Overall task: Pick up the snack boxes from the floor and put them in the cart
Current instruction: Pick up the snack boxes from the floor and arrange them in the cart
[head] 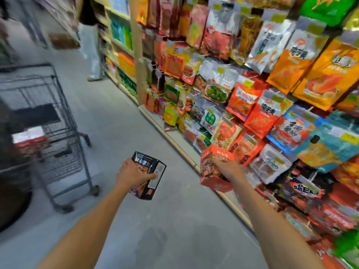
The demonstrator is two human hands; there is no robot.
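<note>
Clutching black cardboard box (160,169) in left hand (134,173), red cardboard box (208,173) in right hand (227,167). Held up ready for grey wire cart (64,158).

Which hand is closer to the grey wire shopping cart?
Left. The left hand is right of the grey wire shopping cart; the right hand is farther right, by the shelves.

Grey floor (120,113), shelving (124,48) along the right, hanging snack packets (260,117)

Black box (153,171), red box (211,171), grey wire cart (58,121), grey floor (120,117).
</note>
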